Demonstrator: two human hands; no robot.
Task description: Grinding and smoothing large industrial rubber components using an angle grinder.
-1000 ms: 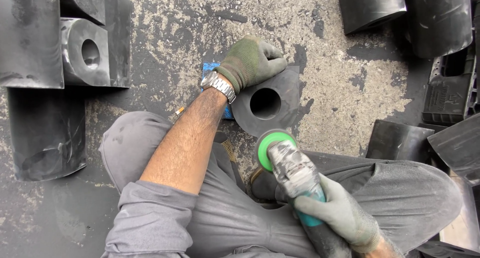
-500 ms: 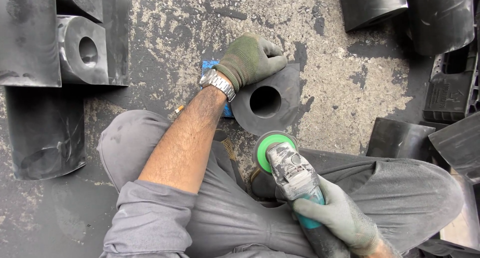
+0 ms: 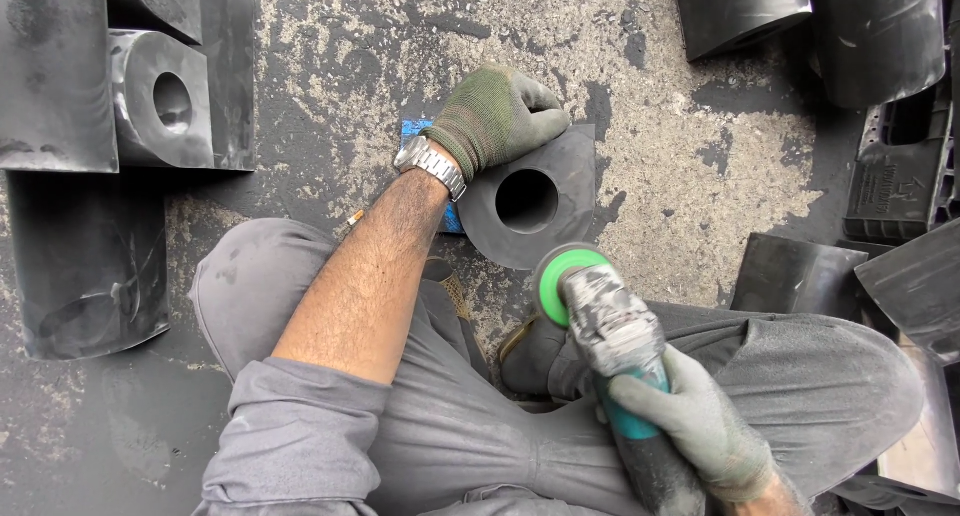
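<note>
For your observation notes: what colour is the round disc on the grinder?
Bright green disc, seen best in the head view, on the grinder.

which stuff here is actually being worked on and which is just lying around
In use: left hand resting on the dark block with a round hole; right hand holding the angle grinder.

Lying about: holed block at upper left; dark slabs at right; blue pad.

A rough, stained concrete floor (image 3: 700, 166) lies in daylight; black blocks (image 3: 90, 266) stand left of its pale patch, others right.
</note>
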